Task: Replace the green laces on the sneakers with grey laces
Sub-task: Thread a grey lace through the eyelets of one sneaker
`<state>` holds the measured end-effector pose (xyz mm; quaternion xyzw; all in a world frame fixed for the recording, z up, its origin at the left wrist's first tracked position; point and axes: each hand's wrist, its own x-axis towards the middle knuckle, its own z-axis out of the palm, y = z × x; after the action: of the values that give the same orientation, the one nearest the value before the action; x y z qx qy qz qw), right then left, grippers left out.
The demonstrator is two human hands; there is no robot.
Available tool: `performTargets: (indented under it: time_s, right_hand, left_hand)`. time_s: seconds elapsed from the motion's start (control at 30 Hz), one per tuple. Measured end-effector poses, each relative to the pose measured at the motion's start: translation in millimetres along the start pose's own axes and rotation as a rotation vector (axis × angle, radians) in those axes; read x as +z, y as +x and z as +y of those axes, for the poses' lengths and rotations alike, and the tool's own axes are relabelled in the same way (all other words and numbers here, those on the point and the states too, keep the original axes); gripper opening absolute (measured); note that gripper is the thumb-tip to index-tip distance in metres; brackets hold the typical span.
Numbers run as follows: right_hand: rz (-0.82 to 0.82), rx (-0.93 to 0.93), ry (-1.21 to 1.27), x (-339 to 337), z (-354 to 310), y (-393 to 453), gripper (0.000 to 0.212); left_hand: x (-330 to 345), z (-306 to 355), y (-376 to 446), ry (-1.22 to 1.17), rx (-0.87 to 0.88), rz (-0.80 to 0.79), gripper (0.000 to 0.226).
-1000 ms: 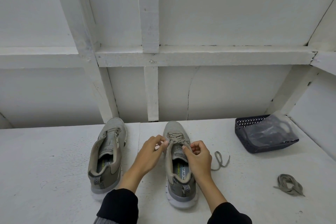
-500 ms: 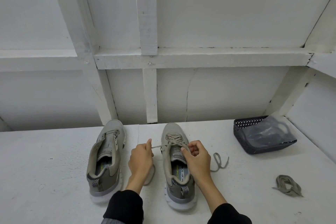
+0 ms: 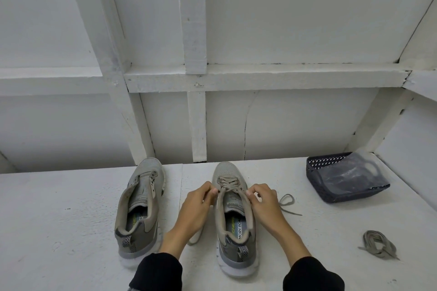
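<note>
The right-hand sneaker (image 3: 234, 217), the one being laced, stands near the middle of the white counter (image 3: 59, 220) with its toe toward the wall. Well to its left stands the unlaced sneaker (image 3: 139, 208), also toe to the wall, its eyelets bare and tongue exposed.

Just left of the laced sneaker, the left hand (image 3: 196, 208) has its fingers curled in and pinches the lace (image 3: 228, 183) at the shoe's left eyelet row; the lace's slack end appears to loop out below that wrist. Only the front few eyelets are crossed, so the lacing looks to be in an early stage. Just right of the sneaker, the right hand (image 3: 264, 203) is likewise curled, its fingertips pinching at the right eyelet row, and the other lace end (image 3: 287, 204) trails in a loop on the counter beside it.

The lace is flat, soft and light; it probably twists easily, so it is best held close to the stiff tip when fed through an eyelet.

Farther right and toward the wall sits a dark perforated basket (image 3: 314, 179) holding a clear plastic bag (image 3: 350, 177). Right of the sneaker and nearer the person lies a loose bundle of laces (image 3: 378, 243).
</note>
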<state>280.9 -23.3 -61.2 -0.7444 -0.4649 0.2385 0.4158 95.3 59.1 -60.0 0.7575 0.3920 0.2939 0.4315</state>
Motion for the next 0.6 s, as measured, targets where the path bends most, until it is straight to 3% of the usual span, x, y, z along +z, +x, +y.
performTargets:
  time_s: [0.13, 0.3, 0.5, 0.6]
  right_hand:
    - [0.112, 0.011, 0.025, -1.2, 5.2, 3.1, 0.034]
    - [0.121, 0.046, 0.124, -1.0, -2.6, -2.0, 0.019]
    - [0.202, 0.000, 0.229, -12.8, -31.3, -0.6, 0.009]
    - [0.197, 0.016, 0.314, -15.1, -42.2, -1.3, 0.012]
  left_hand:
    - [-0.3, 0.2, -3.5, -0.078, -0.086, 0.038, 0.034]
    - [-6.3, 18.8, -0.1, -0.482, -0.203, -0.013, 0.027]
    - [-21.6, 54.0, 16.9, -0.672, -0.027, 0.048, 0.028]
    - [-22.1, 64.6, 22.6, -0.527, 0.058, 0.000, 0.030]
